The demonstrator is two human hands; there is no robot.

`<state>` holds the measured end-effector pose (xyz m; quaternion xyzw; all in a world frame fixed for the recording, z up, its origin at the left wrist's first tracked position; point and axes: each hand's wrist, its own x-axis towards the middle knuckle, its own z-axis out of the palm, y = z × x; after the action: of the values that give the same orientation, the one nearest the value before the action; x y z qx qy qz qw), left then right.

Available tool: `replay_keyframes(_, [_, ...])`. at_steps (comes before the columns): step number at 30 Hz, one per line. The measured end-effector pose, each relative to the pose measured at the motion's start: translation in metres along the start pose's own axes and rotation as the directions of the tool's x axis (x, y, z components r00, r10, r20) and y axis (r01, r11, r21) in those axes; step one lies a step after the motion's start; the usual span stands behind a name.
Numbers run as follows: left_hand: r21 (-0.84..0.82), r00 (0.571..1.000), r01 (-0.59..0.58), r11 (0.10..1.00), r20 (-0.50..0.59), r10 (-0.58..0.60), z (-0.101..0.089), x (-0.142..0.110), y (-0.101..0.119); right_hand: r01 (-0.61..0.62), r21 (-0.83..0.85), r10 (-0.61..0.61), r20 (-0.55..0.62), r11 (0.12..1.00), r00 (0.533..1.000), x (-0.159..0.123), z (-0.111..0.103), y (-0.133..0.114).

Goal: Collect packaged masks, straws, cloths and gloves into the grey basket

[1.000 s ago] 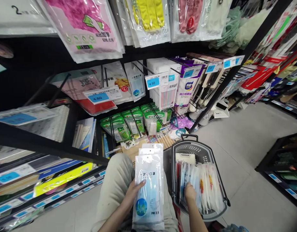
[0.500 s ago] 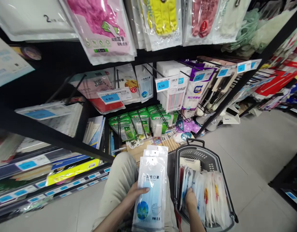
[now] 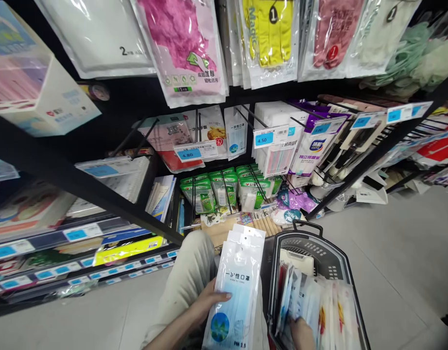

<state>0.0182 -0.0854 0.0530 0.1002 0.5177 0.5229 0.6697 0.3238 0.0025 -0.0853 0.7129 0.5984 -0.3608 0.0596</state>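
My left hand (image 3: 210,300) holds a small stack of disposable face mask packs (image 3: 235,287) over my lap, its thumb across the front of the top one. These packs are white and light blue, with a round blue-green picture at the bottom. To the right, my right hand (image 3: 302,333) reaches into the grey shopping basket (image 3: 348,256). Its fingers are closed at the blue-and-white mask packs (image 3: 300,294) standing upright there; the fingertips are partly hidden. White packs with red and yellow prints (image 3: 338,311) stand beside them.
Ahead is a shelf rack with hanging glove packs (image 3: 269,39), a mask pack (image 3: 235,133) on a hook, and green-topped packs (image 3: 224,187) below. A black diagonal shelf post (image 3: 111,194) crosses on the left. The basket handle (image 3: 307,224) stands at its far end.
The view has shifted, so the shelves sit further right and slightly lower. My left hand still holds the stack, now tilted a little. My right hand sits lower among the packs in the basket.
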Motion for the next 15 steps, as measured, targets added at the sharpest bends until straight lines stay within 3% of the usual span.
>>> replay_keyframes(3, [0.021,1.000,0.008,1.000,-0.019,-0.007,0.000,0.001,0.003,0.126,0.319,-0.139,0.019,0.939,0.990,-0.031,-0.015,-0.029])
replay_keyframes(5, [0.034,0.999,0.003,0.999,-0.046,-0.001,0.002,0.003,0.004,0.259,0.537,-0.338,0.053,0.803,0.940,-0.056,-0.024,-0.062])
replay_keyframes(7, [0.049,0.998,-0.008,0.999,-0.065,0.011,0.005,0.004,0.002,0.341,0.615,-0.475,0.063,0.711,0.878,-0.077,-0.031,-0.098])
replay_keyframes(8, [0.057,0.997,-0.017,0.998,-0.070,0.021,0.006,0.005,0.001,0.356,0.609,-0.508,0.090,0.709,0.857,-0.085,-0.033,-0.115])
replay_keyframes(11, [0.075,0.993,-0.044,0.996,-0.103,0.052,0.007,0.008,-0.007,0.311,0.573,-0.441,0.101,0.759,0.892,-0.096,-0.033,-0.146])
replay_keyframes(15, [0.108,0.975,-0.089,0.990,-0.194,0.109,0.006,0.010,-0.014,0.259,0.616,-0.396,0.094,0.744,0.914,-0.093,-0.032,-0.150])
